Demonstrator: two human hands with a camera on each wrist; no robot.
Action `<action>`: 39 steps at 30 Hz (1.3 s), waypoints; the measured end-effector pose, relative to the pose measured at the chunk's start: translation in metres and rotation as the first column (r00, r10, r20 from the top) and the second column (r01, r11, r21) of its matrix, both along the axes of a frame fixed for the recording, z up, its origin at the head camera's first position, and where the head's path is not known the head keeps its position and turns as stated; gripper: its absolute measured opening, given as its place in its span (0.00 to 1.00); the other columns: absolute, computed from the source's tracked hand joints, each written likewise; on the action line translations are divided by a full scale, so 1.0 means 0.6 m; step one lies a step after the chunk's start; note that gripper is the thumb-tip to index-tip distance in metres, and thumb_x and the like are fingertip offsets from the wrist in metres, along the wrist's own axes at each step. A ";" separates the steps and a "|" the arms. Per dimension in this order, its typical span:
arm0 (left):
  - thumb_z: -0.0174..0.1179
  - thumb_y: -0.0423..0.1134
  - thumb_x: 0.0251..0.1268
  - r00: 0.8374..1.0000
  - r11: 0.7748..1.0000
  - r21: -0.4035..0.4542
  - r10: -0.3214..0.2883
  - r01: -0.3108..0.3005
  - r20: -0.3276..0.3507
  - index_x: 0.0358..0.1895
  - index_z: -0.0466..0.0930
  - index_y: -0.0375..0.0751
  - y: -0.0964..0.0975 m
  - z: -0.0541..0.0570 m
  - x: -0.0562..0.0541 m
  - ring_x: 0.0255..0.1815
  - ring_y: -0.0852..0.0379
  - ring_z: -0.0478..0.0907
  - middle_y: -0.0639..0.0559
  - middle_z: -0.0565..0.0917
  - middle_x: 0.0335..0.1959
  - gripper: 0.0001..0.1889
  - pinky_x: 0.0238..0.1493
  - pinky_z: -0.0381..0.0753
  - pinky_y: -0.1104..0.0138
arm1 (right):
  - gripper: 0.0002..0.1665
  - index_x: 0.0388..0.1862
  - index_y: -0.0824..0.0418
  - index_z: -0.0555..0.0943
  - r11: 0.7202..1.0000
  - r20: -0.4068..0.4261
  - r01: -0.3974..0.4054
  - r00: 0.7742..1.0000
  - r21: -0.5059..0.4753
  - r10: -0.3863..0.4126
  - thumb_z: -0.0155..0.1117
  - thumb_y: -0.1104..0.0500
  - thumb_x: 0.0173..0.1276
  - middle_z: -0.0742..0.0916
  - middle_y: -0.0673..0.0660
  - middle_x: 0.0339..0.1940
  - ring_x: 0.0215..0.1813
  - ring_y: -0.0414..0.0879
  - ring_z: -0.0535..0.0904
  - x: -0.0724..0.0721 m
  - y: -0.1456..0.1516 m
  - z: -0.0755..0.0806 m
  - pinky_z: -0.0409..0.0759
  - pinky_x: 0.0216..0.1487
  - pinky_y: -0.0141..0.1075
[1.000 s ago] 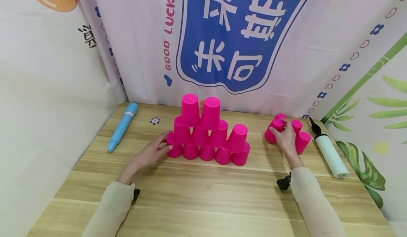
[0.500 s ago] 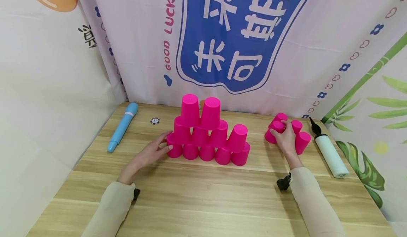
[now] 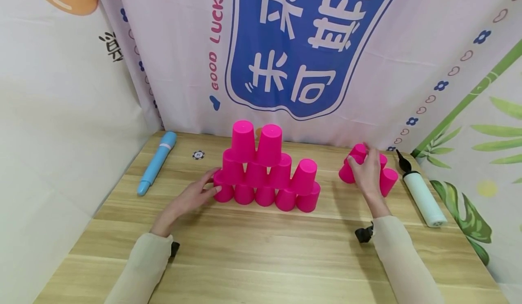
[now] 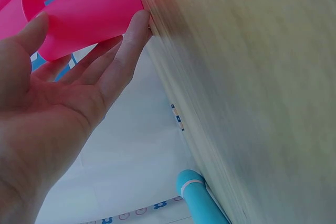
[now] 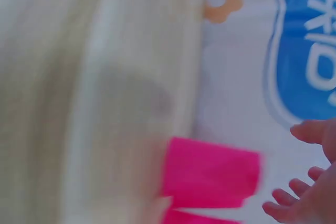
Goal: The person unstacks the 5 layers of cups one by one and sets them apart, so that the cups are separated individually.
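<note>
A three-tier stack of upside-down pink cups stands mid-table, with two cups on top, one of them the left top cup (image 3: 243, 142). My left hand (image 3: 197, 197) holds the leftmost bottom cup (image 3: 224, 192), thumb in front and fingers behind. In the left wrist view, that cup (image 4: 97, 11) lies between thumb and fingers of the hand (image 4: 63, 103). My right hand (image 3: 368, 177) is over the loose pink cups at the right, overlapping a front cup (image 3: 346, 174). The right wrist view shows this hand (image 5: 312, 190) with fingers spread, apart from a blurred pink cup (image 5: 210, 174).
A light blue tube-shaped object (image 3: 157, 162) lies at the left of the wooden table (image 3: 261, 258). Behind it is a small black-and-white round chip (image 3: 198, 155). A pale green hand pump (image 3: 424, 200) with a black nozzle lies at the right edge. Printed curtains (image 3: 179, 68) hang behind.
My right hand has come off the front loose cup and shifted slightly up and to the right. The left hand and the stack stay in place.
</note>
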State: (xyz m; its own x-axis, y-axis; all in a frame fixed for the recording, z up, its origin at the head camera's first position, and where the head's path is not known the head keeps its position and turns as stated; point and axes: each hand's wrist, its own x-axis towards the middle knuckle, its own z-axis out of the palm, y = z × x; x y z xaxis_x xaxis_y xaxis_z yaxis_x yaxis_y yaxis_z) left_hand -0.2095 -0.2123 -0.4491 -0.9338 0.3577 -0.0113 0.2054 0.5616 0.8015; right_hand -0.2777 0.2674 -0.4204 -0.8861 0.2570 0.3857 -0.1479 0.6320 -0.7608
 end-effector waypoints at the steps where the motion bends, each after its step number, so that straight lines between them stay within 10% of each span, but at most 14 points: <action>1: 0.52 0.43 0.74 1.000 1.000 0.003 0.001 -0.001 0.002 0.76 0.49 0.47 0.000 0.000 0.000 0.62 0.34 0.69 0.32 0.67 0.67 0.33 0.43 0.84 0.55 | 0.37 0.71 0.66 0.60 1.000 -0.043 -0.007 0.999 0.007 0.007 0.63 0.64 0.66 0.69 0.67 0.66 0.66 0.61 0.66 0.004 -0.009 0.013 0.68 0.65 0.53; 9: 0.52 0.43 0.74 1.000 1.000 0.013 -0.004 0.004 0.006 0.76 0.48 0.48 -0.002 -0.002 0.001 0.59 0.34 0.72 0.31 0.66 0.67 0.33 0.40 0.84 0.56 | 0.29 0.67 0.65 0.68 0.982 -0.291 -0.190 0.939 0.001 0.182 0.62 0.65 0.67 0.74 0.61 0.65 0.68 0.52 0.67 0.047 -0.108 0.128 0.65 0.69 0.46; 17: 0.53 0.45 0.73 1.000 1.000 0.010 -0.006 0.006 -0.012 0.76 0.49 0.46 -0.002 -0.001 -0.002 0.56 0.36 0.74 0.31 0.67 0.66 0.33 0.39 0.84 0.58 | 0.33 0.68 0.63 0.66 0.855 -0.229 -0.517 0.839 -0.054 0.493 0.64 0.64 0.66 0.74 0.60 0.65 0.68 0.53 0.68 0.086 -0.211 0.204 0.65 0.69 0.50; 26: 0.52 0.43 0.74 1.000 1.000 0.006 -0.009 0.009 -0.014 0.76 0.49 0.46 -0.001 -0.002 -0.002 0.50 0.39 0.78 0.30 0.68 0.65 0.33 0.37 0.84 0.57 | 0.43 0.74 0.55 0.59 0.764 -0.047 -0.644 0.764 -0.029 0.643 0.68 0.52 0.64 0.69 0.52 0.70 0.69 0.52 0.65 0.089 -0.268 0.204 0.66 0.68 0.48; 39: 0.52 0.44 0.74 1.000 1.000 0.006 -0.011 0.011 -0.009 0.76 0.49 0.48 -0.001 -0.002 -0.002 0.47 0.40 0.79 0.30 0.68 0.65 0.33 0.36 0.84 0.57 | 0.43 0.72 0.57 0.62 0.772 -0.019 -0.635 0.772 -0.028 0.635 0.71 0.55 0.60 0.75 0.55 0.62 0.63 0.49 0.71 0.083 -0.296 0.186 0.75 0.62 0.45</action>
